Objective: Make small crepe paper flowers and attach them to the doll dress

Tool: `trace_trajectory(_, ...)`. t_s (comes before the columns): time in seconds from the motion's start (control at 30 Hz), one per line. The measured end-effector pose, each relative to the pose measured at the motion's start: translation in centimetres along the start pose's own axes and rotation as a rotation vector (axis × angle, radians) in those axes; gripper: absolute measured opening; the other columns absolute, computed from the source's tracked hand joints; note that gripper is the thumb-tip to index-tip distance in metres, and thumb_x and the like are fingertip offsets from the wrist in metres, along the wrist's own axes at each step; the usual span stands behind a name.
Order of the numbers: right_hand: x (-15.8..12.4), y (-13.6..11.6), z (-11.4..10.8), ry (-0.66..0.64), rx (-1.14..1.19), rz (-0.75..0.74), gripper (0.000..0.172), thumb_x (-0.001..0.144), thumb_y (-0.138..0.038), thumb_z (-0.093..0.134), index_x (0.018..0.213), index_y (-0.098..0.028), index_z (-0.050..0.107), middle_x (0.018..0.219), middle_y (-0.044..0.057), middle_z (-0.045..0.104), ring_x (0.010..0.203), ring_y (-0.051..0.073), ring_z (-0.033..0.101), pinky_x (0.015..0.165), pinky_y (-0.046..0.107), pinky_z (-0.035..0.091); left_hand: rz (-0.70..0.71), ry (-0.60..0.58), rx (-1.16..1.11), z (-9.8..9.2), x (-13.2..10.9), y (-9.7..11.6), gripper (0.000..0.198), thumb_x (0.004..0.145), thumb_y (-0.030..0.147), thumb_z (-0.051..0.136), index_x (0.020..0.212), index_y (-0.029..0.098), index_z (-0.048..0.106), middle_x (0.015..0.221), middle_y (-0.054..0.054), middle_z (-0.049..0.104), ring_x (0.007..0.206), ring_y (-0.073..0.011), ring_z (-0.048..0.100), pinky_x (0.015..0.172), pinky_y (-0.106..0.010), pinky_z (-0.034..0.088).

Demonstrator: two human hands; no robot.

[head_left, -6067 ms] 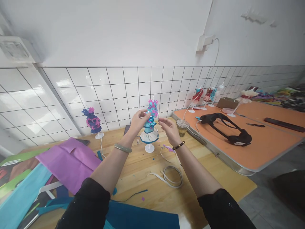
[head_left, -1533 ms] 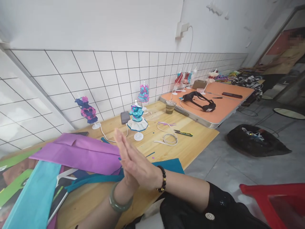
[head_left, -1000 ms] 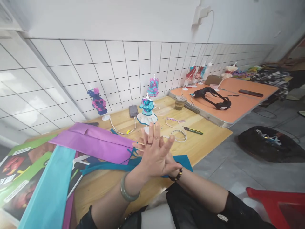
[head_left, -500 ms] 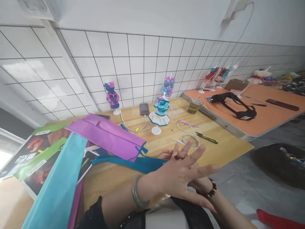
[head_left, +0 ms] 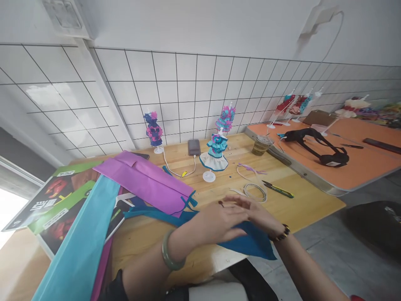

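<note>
My left hand (head_left: pixel 214 221), with a green bangle at the wrist, reaches over the table's front with its fingers stretched out. Across from it, my right hand (head_left: pixel 263 215), wearing a dark beaded bracelet, has its fingers extended too. The fingers of both hands overlap, and I see nothing held. Under them lies a dark teal strip of fabric (head_left: pixel 255 246), its right end at the table's edge. Left of the hands are a folded purple fabric (head_left: pixel 153 182) and a long light-blue fabric (head_left: pixel 79 242). A small dark teal knotted piece (head_left: pixel 189 200) sits at the purple fabric's end.
Behind stand small dress forms in ruffled dresses, one with a white skirt (head_left: pixel 214 161). A coiled cord (head_left: pixel 256 193), a utility knife (head_left: pixel 278 189) and a cup (head_left: pixel 261 146) lie rightward. An orange table (head_left: pixel 332 177) adjoins, bearing a black strap-like item (head_left: pixel 333 156).
My left hand has turned from spread fingers to lying against the right one. My right hand, mostly hidden before, now shows, and more of the teal strip is visible below.
</note>
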State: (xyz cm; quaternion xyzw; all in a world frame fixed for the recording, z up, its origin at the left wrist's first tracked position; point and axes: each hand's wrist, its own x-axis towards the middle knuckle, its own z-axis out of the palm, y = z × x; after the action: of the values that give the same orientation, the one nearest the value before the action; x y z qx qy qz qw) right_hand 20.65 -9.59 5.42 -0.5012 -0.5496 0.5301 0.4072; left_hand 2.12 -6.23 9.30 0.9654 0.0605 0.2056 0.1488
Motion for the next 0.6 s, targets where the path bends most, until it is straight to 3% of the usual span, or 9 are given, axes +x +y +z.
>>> trace_trajectory(0.13,5.5,1.7,-0.7,0.327,-0.241,0.009,0.041,0.069,-0.04,0.058,0.1,-0.013,0.059,0.089,0.01,0.065,0.069,0.017,0.061,0.058,0.029,0.049,-0.257,-0.06,0.331,-0.1,-3.0,-3.6,0.032,0.089,0.029,0.029,0.095,0.015,0.057,0.075,-0.007,0.065,0.072,-0.0185,0.061,0.068,-0.032,0.043)
trace_trajectory(0.2,8.7,2.4,-0.5,0.38,-0.294,-0.007,0.041,0.068,-0.037,0.059,0.101,-0.013,0.059,0.092,0.01,0.064,0.064,0.015,0.059,0.054,0.027,0.047,-0.388,-0.045,0.396,-0.9,-4.9,-5.3,0.032,0.089,0.029,0.029,0.09,0.016,0.058,0.072,-0.007,0.064,0.067,-0.0169,0.06,0.064,-0.029,0.042)
trace_trajectory(0.33,13.9,3.5,0.4,0.474,-0.398,-0.038,0.037,0.067,-0.036,0.058,0.093,-0.01,0.061,0.076,0.009,0.065,0.061,0.017,0.056,0.055,0.028,0.045,-0.66,0.031,0.457,-2.4,-8.5,-8.5,0.036,0.089,0.031,0.029,0.083,0.016,0.061,0.073,-0.007,0.065,0.071,-0.0172,0.06,0.062,-0.026,0.039)
trace_trajectory(0.4,15.6,4.0,0.9,0.504,-0.439,-0.075,0.037,0.068,-0.035,0.056,0.096,-0.011,0.059,0.081,0.009,0.066,0.066,0.018,0.057,0.06,0.029,0.044,-0.768,0.087,0.474,-2.6,-10.0,-9.7,0.037,0.089,0.032,0.028,0.084,0.017,0.061,0.074,-0.007,0.066,0.072,-0.0173,0.061,0.063,-0.025,0.038)
trace_trajectory(0.6,17.5,4.9,0.1,0.506,-0.541,-0.166,0.024,0.075,-0.033,0.048,0.086,-0.017,0.061,0.084,0.008,0.066,0.077,0.019,0.059,0.072,0.029,0.044,-0.838,0.106,0.467,-2.1,-11.7,-11.5,0.036,0.088,0.031,0.029,0.091,0.019,0.062,0.077,-0.007,0.067,0.074,-0.0178,0.062,0.063,-0.025,0.038)
